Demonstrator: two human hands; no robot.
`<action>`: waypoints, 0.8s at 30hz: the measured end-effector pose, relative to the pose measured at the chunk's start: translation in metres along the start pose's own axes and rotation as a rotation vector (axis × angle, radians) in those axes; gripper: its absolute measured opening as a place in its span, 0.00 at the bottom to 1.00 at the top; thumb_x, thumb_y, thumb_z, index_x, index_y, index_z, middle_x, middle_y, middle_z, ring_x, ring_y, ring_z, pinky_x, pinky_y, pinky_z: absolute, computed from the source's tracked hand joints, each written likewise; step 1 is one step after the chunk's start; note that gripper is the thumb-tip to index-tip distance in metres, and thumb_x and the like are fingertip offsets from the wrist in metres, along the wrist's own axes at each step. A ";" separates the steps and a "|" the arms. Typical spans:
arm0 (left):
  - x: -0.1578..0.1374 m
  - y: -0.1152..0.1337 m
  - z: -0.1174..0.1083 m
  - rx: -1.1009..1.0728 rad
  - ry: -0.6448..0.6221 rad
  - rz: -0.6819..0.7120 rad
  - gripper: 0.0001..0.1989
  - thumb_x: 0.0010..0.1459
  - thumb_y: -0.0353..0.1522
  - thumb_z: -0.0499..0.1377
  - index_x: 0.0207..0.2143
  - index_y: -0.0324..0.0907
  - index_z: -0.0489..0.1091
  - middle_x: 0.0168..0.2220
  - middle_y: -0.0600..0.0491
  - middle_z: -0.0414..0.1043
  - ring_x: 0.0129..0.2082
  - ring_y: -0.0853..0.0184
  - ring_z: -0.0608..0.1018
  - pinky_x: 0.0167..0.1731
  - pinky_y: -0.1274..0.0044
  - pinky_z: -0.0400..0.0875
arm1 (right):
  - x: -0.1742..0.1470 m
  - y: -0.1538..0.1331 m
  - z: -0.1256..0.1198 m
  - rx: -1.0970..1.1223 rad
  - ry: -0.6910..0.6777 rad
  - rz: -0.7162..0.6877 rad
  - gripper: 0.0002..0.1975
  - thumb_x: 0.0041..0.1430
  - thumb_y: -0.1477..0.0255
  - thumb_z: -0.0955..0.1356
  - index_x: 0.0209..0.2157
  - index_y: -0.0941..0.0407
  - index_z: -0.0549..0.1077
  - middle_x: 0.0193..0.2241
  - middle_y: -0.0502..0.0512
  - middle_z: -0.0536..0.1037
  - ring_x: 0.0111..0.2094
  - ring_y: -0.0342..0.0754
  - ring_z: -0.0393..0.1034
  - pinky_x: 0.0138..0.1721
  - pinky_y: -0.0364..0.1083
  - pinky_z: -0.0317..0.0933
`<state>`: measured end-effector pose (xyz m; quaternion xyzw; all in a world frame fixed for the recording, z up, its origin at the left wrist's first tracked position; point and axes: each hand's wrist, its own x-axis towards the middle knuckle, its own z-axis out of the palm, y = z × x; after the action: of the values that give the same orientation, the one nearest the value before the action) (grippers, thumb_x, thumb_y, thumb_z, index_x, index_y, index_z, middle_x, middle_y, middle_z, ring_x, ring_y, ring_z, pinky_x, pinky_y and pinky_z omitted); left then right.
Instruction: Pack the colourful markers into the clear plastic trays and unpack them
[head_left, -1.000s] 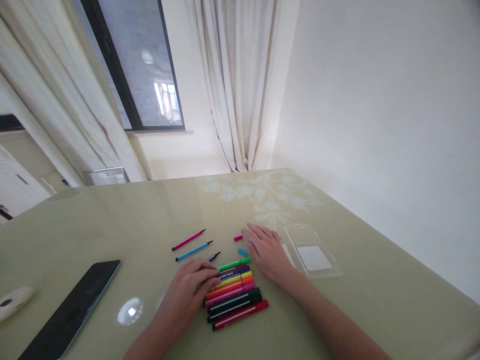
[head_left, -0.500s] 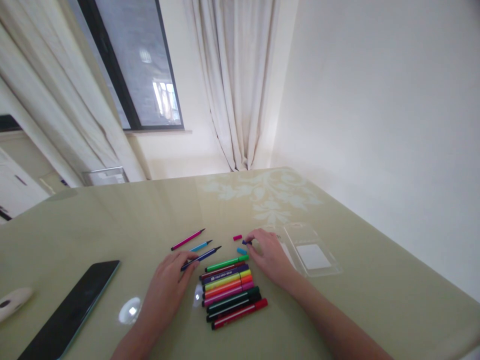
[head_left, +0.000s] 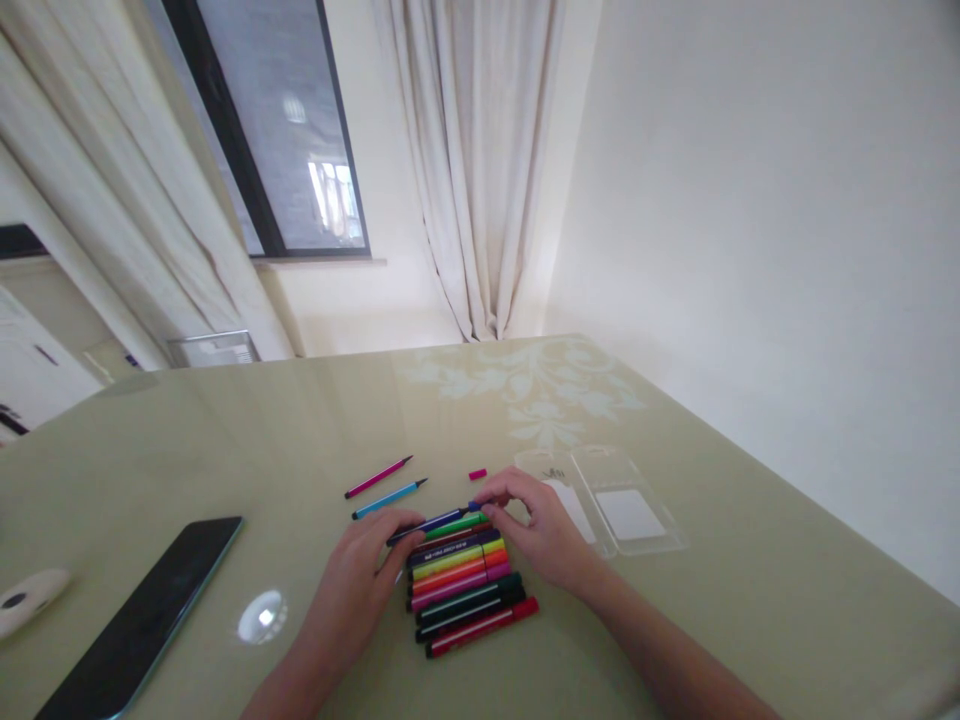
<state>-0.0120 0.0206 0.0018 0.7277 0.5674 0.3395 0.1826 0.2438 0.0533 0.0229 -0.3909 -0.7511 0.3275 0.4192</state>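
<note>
While the left hand (head_left: 366,558) grips the navy marker (head_left: 435,523) by its barrel, fingers closed on it, the right hand (head_left: 538,522), at about three o'clock from it, has its fingers pinched together on a small navy cap (head_left: 475,506) held at the marker's tip; whether the cap is seated cannot be told. The marker points toward two o'clock, with a row of capped markers (head_left: 461,572) close by at five o'clock on the tabletop (head_left: 300,450). Near ten o'clock lie a magenta pen (head_left: 379,477) and a light blue pen (head_left: 388,499), both with bare tips. A loose magenta cap (head_left: 478,474) sits between one and two o'clock. Beyond the right hand, at three o'clock, lies a clear plastic case (head_left: 607,470) with a white card (head_left: 630,514).
</note>
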 end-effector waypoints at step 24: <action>0.000 -0.015 0.006 0.142 0.090 0.079 0.16 0.69 0.40 0.52 0.47 0.48 0.78 0.50 0.49 0.77 0.51 0.57 0.77 0.55 0.63 0.71 | -0.001 0.013 -0.001 -0.503 -0.160 0.007 0.10 0.71 0.73 0.65 0.41 0.54 0.79 0.44 0.54 0.82 0.48 0.51 0.72 0.53 0.50 0.60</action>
<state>-0.0182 0.0256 -0.0123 0.7446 0.5687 0.3374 0.0913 0.2487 0.0587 0.0125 -0.4583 -0.8384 0.1616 0.2470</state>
